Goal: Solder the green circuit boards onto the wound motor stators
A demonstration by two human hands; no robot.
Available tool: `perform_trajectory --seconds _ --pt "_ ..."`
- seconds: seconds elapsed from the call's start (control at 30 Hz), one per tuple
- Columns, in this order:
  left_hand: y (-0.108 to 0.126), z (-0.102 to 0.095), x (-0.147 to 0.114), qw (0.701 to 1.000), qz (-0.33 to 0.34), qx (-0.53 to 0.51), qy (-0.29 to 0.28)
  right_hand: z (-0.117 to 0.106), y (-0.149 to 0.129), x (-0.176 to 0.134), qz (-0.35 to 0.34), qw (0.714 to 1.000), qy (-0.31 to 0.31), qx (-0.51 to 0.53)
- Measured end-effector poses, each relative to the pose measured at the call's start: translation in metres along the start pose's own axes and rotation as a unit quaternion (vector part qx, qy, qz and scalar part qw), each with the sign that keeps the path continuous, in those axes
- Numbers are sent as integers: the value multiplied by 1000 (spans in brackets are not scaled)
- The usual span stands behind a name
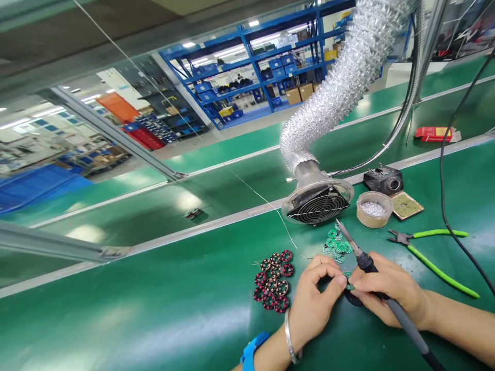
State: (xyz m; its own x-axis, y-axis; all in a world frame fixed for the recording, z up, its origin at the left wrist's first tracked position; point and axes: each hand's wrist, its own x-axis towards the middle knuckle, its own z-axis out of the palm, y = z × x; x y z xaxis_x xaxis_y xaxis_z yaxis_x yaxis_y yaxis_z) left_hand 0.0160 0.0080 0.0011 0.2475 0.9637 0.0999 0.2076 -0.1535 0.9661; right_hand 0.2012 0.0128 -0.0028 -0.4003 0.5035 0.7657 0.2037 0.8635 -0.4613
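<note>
My left hand (315,296) pinches the near-left edge of a small green circuit board (349,281), just above the table. A soldering iron (365,260) lies in my right hand (394,291), its tip pointing up and away toward the fan. The right thumb and fingertips also touch the board's right side. Under the board sits a dark round piece (353,299), mostly hidden by my fingers. Beyond my hands lies a pile of loose green ring-shaped boards (337,245). Left of my left hand is a cluster of small wound coils (273,283), red and copper coloured.
A fume extractor fan (320,206) hangs from a silver duct (340,77). Behind my right hand stand a tub of metal shavings (373,210), a sponge tray (406,205) and a black iron stand (383,179). Green-handled cutters (433,257) lie right. Solder wire (266,201) runs down toward my hands.
</note>
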Motion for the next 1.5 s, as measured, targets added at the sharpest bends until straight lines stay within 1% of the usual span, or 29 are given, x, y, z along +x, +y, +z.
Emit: perform_trajectory --seconds 0.2,0.33,0.4,0.5,0.6,0.7,0.77,0.83,0.87,0.93,1.03,1.13,1.23,1.3,1.37,1.5 --pt "2 -2 0 1000 9 -8 -12 1 3 -6 33 999 -1 -11" --pt "1 -5 -1 999 18 -1 -39 1 2 -6 36 999 4 -20" --pt "1 -4 -2 999 22 15 -46 1 2 -4 35 999 -4 -31" --pt "-2 -3 -4 999 23 29 -30 1 1 -2 22 998 -12 -59" --pt "-6 -5 -3 999 20 32 -8 1 1 -2 -7 994 -2 -109" --pt "-11 -8 0 997 31 63 -40 1 2 -4 -19 990 -6 -139" --pt "-11 -9 1 993 48 82 -65 1 3 -6 -23 990 -40 -132" --pt "-11 -9 1 991 61 93 -78 0 3 -6 -36 990 -79 -115" --pt "-11 -10 1 990 66 99 -81 0 2 -6 -43 989 -88 -108" --pt "-10 -11 1 987 79 111 -83 -1 1 -4 -55 990 -85 -102" --pt "-8 -14 1 983 99 115 -102 -6 -3 -1 -59 990 -71 -111" --pt "-5 -18 2 982 115 88 -123 -12 -3 0 -23 991 -42 -123" --pt "0 -18 0 981 101 89 -138 -20 0 -1 37 993 -15 -107" --pt "1 -15 -1 982 70 104 -141 -24 4 -2 60 994 -31 -90" --pt "0 -12 -1 984 46 112 -129 -29 10 -2 76 993 -46 -83" --pt "-4 -10 -2 985 38 126 -110 -37 22 -4 88 989 -52 -106"
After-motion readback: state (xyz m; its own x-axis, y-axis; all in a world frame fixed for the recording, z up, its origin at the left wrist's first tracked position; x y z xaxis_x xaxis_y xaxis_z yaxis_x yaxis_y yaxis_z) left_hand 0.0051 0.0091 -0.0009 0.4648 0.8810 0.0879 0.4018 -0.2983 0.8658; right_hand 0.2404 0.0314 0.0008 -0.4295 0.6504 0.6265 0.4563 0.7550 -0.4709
